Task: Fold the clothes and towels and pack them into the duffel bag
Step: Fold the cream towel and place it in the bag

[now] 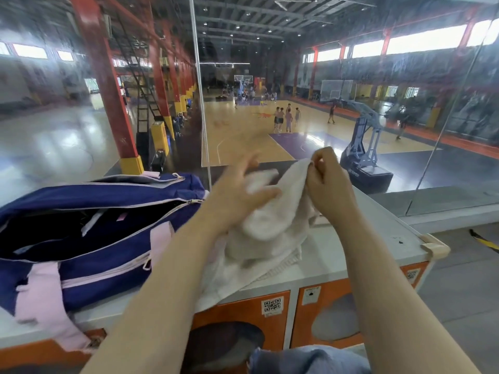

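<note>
A white towel (259, 238) lies bunched and partly lifted, its lower edge draping over the counter's front. At its nine o'clock, just beside it, sits a navy duffel bag (108, 238) with pink straps, its top zipper open.

There is one view, from the camera on my head. It looks forward and down along both my forearms, which enter from the bottom edge, to my left hand (237, 195) and right hand (328, 182) close in front of me at mid-frame. The cabinet (378, 238) top lies near, just below them, with the bag (108, 225) at lower left. The wide lens bends the edges. Beyond, through glass (199, 103), the view looks from above over a court (243, 141) far off.
</note>
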`<state>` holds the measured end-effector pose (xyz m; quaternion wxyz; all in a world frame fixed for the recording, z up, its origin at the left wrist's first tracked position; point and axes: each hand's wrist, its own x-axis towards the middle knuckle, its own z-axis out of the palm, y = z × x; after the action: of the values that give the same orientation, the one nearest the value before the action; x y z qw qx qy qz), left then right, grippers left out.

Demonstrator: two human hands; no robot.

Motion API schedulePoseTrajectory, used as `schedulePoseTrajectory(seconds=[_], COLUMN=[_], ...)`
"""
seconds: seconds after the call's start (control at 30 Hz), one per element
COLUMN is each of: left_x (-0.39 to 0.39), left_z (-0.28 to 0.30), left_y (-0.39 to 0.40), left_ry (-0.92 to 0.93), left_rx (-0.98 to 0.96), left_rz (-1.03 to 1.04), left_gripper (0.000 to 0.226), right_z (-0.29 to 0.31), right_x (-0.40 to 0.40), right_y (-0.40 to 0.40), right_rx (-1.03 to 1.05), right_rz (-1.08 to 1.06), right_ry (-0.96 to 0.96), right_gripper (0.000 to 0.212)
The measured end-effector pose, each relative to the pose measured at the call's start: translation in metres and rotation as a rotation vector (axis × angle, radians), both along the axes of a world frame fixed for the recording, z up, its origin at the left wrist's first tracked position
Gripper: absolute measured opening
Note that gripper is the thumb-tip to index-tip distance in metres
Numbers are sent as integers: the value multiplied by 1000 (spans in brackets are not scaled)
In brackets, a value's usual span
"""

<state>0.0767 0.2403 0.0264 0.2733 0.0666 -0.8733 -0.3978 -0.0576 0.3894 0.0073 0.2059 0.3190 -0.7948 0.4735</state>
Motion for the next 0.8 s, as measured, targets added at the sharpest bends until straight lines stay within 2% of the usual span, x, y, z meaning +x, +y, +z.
schedulePoseTrajectory(seconds=[0.03, 0.1, 0.23, 0.33, 0.4, 0.47, 0.53, 0.57, 0.63, 0.7, 0.73, 0.8], left_x=[-4, -12, -9, 2, 9, 11, 8, 6, 1, -2, -3, -4], left_z=[-6, -18, -12, 0, 8, 13, 9, 5, -2, -4, -4, -7], left_y=[7, 17, 13, 8, 6, 2, -3, -4, 0, 10, 13, 11], left_ry=[-60, -102, 5, 225, 334, 343, 229, 153, 83, 97, 95, 56], left_rx=[-15, -59, -116, 21, 132, 174, 108, 70, 60, 114, 104, -10], left_rz=[-70, -124, 105, 85, 11, 15, 95, 111, 1, -134, -151, -110], left_gripper=[79, 78, 22, 9, 19, 16, 13, 21, 56, 87, 89, 66], right_z=[7, 14, 8, -4, -11, -13, -6, -1, 10, 22, 25, 27], right_x=[8, 19, 14, 4, -2, -7, -7, -4, 8, 24, 30, 36], right_y=[-4, -10, -6, 1, 2, 3, 5, 4, -2, -11, -15, -19], right_rx=[18, 52, 43, 136, 160, 76, -20, -78, -124, -67, -33, -24], right_rz=[55, 134, 216, 357, 325, 158, -37, -79, -44, 81, 151, 238], right_ry=[23, 43, -81, -196, -195, -165, -124, -113, -60, -7, 3, 8], right_gripper=[7, 9, 2, 11, 17, 20, 20, 20, 18, 13, 10, 6])
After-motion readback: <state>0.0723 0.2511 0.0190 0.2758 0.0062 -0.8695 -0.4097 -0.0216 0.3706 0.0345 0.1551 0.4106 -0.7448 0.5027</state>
